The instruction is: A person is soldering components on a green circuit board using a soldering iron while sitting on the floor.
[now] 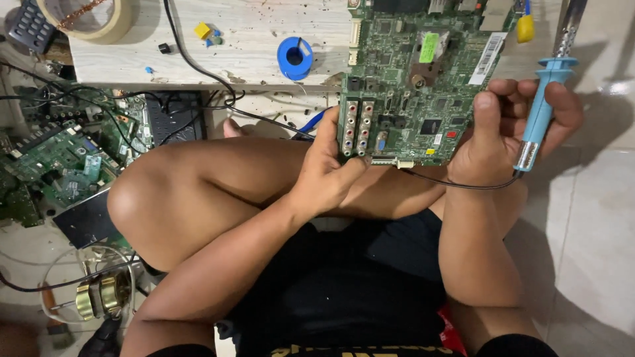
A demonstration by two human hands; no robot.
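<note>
A large green circuit board (417,73) leans from the low wooden table towards my lap. My left hand (327,172) grips its lower left corner, just under the rows of round coloured sockets. My right hand (509,129) holds the board's lower right edge with the thumb on top. The same hand's fingers wrap a blue-handled soldering iron (544,109), which points upward past the board. The iron's black cord runs under the board's bottom edge.
On the wooden table (251,46) lie a blue solder spool (294,58), a tape roll (89,16), small yellow and blue parts and a black cable. More green circuit boards (56,165) and wires pile up on the floor at left. Pale floor tiles (595,231) lie at right.
</note>
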